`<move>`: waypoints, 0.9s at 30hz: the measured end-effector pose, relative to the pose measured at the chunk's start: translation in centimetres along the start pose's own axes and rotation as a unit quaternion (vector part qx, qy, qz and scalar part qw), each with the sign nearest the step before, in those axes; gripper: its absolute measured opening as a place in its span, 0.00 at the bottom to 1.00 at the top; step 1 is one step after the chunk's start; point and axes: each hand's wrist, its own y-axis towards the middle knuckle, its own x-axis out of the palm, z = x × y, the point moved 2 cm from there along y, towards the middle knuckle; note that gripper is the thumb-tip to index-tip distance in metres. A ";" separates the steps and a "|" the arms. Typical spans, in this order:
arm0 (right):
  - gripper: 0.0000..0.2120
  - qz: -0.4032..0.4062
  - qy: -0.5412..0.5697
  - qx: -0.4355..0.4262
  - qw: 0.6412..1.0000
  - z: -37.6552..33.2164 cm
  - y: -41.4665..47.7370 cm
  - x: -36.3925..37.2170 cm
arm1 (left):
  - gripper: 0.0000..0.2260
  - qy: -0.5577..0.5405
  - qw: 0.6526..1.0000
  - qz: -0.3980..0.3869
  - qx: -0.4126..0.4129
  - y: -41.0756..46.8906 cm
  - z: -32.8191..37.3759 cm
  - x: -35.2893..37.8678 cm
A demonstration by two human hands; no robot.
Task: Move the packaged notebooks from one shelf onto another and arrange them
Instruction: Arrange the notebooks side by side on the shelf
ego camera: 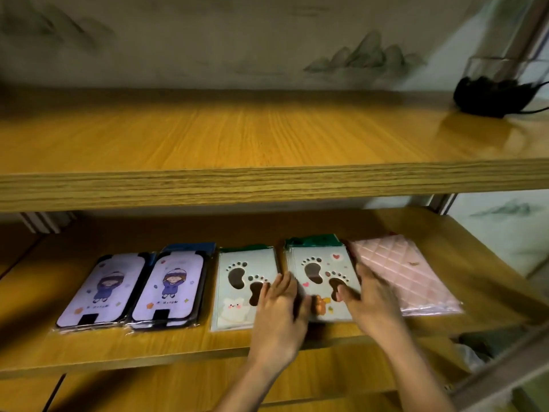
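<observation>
Lower wooden shelf (89,349): two purple cartoon-girl notebooks (101,288), two pale-green footprint notebooks (234,292), one pink quilted notebook (398,272), all packaged. Left hand (279,307) and right hand (371,301) flat at either side of right footprint notebook (318,272), fingers straight, grasping nothing.

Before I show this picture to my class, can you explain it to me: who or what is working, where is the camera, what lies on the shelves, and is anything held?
No machine here: a person works with two bare hands. The single picture comes from a camera worn on the person's head, looking forward and down.

On the lower shelf packaged notebooks lie in a row: two purple packs with a cartoon child, a left footprint pack, a right footprint pack and a pink pack.

The left hand lies at the right footprint pack's left edge, and the right hand rests on its right side. The fingers look fairly straight and nothing is lifted.

On the upper shelf, far right, stands a dark object with glass above it.
</observation>
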 end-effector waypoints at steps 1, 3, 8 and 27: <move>0.27 -0.008 0.009 -0.003 1.000 0.1 -0.1 0.0 | 0.23 0.002 1.000 0.005 -0.004 0.0 0.2 0.4; 0.28 -0.017 0.029 -0.012 0.999 0.2 -0.3 -0.2 | 0.21 -0.030 0.999 0.024 -0.017 0.0 0.5 0.7; 0.27 -0.008 0.063 -0.051 0.997 0.7 -0.1 -0.7 | 0.22 -0.185 0.978 0.089 -0.042 -0.6 1.3 0.6; 0.27 -0.020 -0.060 -0.221 0.973 -6.7 -1.5 6.7 | 0.11 0.002 0.984 0.157 -0.083 -1.8 -6.5 -6.5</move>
